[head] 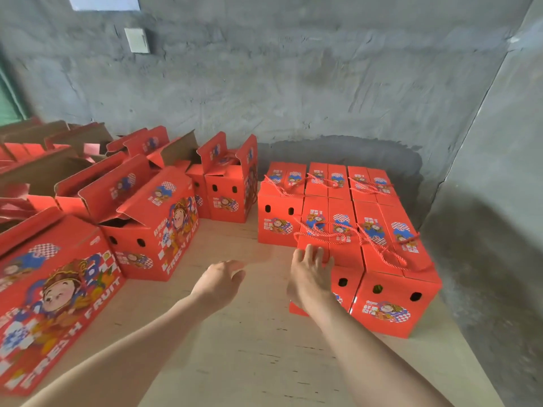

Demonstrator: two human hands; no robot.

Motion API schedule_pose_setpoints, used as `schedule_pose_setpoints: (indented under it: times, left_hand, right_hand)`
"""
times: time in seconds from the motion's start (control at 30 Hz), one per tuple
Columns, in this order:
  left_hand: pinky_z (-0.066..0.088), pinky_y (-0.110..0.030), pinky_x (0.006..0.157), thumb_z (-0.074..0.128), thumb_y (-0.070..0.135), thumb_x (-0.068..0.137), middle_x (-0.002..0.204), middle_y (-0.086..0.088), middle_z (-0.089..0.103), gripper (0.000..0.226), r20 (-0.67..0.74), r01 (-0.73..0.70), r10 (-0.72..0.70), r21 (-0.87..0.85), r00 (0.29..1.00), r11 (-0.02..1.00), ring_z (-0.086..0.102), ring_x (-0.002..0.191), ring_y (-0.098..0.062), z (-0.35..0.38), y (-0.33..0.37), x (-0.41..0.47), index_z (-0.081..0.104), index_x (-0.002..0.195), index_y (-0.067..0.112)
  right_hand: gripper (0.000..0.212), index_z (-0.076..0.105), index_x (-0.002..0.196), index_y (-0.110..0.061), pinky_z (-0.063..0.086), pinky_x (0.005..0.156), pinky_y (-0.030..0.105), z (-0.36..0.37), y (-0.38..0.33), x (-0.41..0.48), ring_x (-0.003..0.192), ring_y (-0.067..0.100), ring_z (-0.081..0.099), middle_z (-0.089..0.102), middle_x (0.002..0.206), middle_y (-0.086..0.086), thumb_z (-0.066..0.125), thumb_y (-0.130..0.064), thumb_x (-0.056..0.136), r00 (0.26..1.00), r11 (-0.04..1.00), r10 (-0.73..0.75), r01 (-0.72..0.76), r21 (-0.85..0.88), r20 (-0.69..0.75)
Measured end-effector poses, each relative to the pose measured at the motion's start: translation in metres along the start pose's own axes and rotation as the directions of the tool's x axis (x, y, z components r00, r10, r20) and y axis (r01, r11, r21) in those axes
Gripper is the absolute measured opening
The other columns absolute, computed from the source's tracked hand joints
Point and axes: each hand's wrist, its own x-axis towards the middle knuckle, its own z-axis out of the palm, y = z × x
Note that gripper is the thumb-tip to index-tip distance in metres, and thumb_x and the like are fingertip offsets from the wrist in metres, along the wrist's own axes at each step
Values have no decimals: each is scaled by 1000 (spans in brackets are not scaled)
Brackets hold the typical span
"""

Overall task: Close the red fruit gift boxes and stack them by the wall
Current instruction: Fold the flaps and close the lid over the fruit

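Note:
Several closed red fruit gift boxes (379, 230) with red rope handles stand in a tight block on the wooden surface (241, 333) by the grey wall. My right hand (308, 274) lies with straight fingers against the front left box of that block (345, 284). My left hand (220, 284) hovers open over the bare wood, holding nothing. To the left stand several open red boxes with raised flaps, the nearest open one (152, 230) showing a cartoon figure. A large closed-looking box (50, 292) sits at the lower left.
A grey concrete wall (293, 83) runs behind the boxes and a second wall (499, 201) closes the right side. More open boxes and brown cardboard flaps (44, 148) crowd the far left. One open box (229, 189) stands just left of the closed block.

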Motion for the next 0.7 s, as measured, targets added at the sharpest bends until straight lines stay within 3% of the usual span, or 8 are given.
schedule_pose_setpoints:
  times: [0.07, 0.17, 0.23, 0.33, 0.37, 0.43, 0.53, 0.7]
  left_hand:
    - [48, -31, 87, 46, 21, 97, 115, -6, 66, 27, 2, 1, -1, 33, 1000, 999, 59, 107, -25, -14, -21, -8, 64, 114, 11]
    - [48, -30, 78, 46, 19, 95, 98, -6, 65, 20, 6, -8, 8, 73, 1000, 997, 59, 94, -27, -34, -57, -17, 63, 100, 9]
    - [47, -27, 79, 48, 20, 95, 105, -5, 65, 22, 3, 6, -6, 92, 1000, 996, 60, 98, -24, -44, -83, -17, 63, 109, 11]
    - [47, -30, 88, 47, 23, 95, 118, -4, 58, 21, 0, 11, -11, 147, 1000, 989, 55, 104, -19, -58, -123, -12, 57, 111, 13]
    - [44, -32, 97, 45, 26, 95, 130, -4, 52, 31, 6, 22, -24, 192, 1000, 981, 51, 115, -19, -60, -136, -8, 52, 123, 14]
    - [25, -35, 115, 40, 32, 97, 155, -3, 23, 56, 39, 37, -53, 339, 998, 940, 24, 142, -21, -67, -156, 6, 26, 148, 15]
    - [1, -39, 118, 32, 28, 98, 160, -1, -9, 65, 74, -20, -18, 485, 997, 874, -9, 147, -21, -83, -171, 45, 0, 152, 15]
    - [-7, -34, 117, 28, 18, 98, 160, -1, -7, 59, 97, -192, 170, 623, 981, 758, -11, 147, -21, -102, -183, 132, 4, 152, 16]
  right_hand:
    - [54, 34, 135, -4, 20, 112, 53, -14, -16, 4, 131, 38, 31, 36, 139, 19, 54, -18, 88, 995, 999, -14, 17, 29, -95]
    - [39, 43, 129, -7, 25, 110, 39, -18, -61, 1, 126, 30, 37, 40, 134, 10, 47, -11, 91, 949, 939, -236, 278, 204, -207]
    - [35, 44, 130, -5, 35, 101, 36, -12, -98, -7, 124, 29, 42, 45, 133, 10, 42, -8, 95, 946, 876, -304, 324, 358, -113]
    - [43, 40, 135, -2, 32, 106, 36, -3, -149, -5, 130, 27, 37, 41, 139, 13, 34, 2, 93, 933, 828, -360, 323, 457, -7]
    - [47, 38, 137, -1, 30, 108, 34, 0, -163, 0, 133, 27, 35, 39, 141, 13, 34, 5, 91, 930, 825, -368, 319, 467, 15]
    - [51, 35, 140, -2, 27, 111, 31, 0, -185, 17, 135, 26, 32, 34, 145, 11, 37, 5, 89, 935, 821, -353, 289, 492, 41]
    - [54, 32, 143, -5, 30, 109, 32, -6, -210, 56, 134, 26, 34, 32, 147, 9, 37, 4, 90, 961, 828, -274, 215, 518, 40]
    - [54, 31, 143, -7, 36, 103, 38, -7, -228, 131, 132, 30, 36, 26, 150, 12, 39, 7, 91, 991, 860, -129, 100, 501, 23]
